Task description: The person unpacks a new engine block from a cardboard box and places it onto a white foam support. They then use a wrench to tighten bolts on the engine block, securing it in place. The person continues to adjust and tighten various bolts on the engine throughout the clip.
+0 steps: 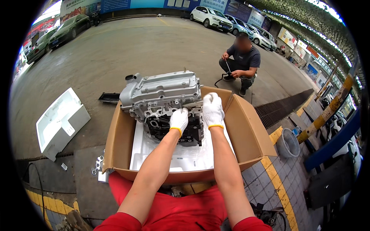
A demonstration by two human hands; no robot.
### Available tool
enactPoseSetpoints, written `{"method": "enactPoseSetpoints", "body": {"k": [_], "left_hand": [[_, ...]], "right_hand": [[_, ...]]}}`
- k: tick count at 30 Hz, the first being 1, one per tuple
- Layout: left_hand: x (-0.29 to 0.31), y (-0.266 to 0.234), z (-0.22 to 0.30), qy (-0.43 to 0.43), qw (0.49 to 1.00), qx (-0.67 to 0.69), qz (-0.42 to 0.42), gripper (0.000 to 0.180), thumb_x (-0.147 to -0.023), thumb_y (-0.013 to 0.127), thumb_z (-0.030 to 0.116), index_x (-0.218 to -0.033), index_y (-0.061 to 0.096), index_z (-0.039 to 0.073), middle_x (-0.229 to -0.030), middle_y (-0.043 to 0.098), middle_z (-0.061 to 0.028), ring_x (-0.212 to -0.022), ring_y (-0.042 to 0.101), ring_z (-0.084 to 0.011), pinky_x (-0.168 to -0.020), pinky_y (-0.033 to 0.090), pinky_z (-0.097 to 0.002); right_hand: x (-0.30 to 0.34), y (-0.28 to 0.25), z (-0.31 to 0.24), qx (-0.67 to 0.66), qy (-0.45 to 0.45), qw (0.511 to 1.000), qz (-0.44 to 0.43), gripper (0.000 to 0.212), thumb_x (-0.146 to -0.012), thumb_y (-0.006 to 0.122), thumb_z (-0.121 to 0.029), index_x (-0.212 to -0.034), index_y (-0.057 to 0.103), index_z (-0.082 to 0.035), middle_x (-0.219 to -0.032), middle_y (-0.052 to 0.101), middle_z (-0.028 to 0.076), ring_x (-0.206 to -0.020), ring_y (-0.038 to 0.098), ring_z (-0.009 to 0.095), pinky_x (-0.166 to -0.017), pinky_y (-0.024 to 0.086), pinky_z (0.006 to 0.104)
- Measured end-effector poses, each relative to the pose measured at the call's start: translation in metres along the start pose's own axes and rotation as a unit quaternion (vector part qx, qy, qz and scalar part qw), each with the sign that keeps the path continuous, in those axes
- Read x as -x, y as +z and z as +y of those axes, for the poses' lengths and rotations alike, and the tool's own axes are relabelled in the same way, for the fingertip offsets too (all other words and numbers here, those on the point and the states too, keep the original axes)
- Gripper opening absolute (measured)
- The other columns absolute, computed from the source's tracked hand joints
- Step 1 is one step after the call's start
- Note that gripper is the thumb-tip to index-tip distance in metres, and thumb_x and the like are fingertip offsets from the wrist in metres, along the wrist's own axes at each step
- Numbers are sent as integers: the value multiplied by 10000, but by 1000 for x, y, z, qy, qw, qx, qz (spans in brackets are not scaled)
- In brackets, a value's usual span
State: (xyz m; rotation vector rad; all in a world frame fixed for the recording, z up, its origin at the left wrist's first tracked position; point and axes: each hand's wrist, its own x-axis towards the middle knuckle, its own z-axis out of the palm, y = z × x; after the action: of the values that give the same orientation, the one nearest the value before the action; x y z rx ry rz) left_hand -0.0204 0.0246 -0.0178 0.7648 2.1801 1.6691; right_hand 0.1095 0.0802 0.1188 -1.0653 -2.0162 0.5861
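Note:
In front of me a silver and black car engine sits in an open cardboard box lined with white foam. Both of my hands wear white knit gloves with yellow cuffs. My left hand is closed against the near side of the engine, beside its row of ports; its fingertips are hidden. My right hand is held up in a fist at the engine's right end, over the box's right part. What either hand grips, if anything, cannot be made out.
A white foam cover lies on the floor at left, near metal gaskets. Behind the box is a black tray-like part. A person crouches beyond, holding a tool and a hose. A grey bucket and yellow post stand right.

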Motion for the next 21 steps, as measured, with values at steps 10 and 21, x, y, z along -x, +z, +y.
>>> {"method": "enactPoseSetpoints", "body": {"k": [10,21], "left_hand": [[13,-5,20,10,999,-45,9,532,-989,458,401,-977,788,-16,-948,755,-277,-887,731,-386,-829,544,-469],[3,-8,8,-180,870,431,-156,354,-1097,541,379,-917,668,102,-630,462,68,-522,413,-92,-497,362,-271]], "right_hand": [[0,-7,-42,109,-112,987,-23,398,-993,530,-472,-1078,726,-136,-1119,709,202,-991,718,427,-907,561,519],[-8,20,40,-54,-13,996,69,310,-1040,522,-410,-1139,636,-140,-1146,668,220,-1057,660,451,-911,524,561]]}}
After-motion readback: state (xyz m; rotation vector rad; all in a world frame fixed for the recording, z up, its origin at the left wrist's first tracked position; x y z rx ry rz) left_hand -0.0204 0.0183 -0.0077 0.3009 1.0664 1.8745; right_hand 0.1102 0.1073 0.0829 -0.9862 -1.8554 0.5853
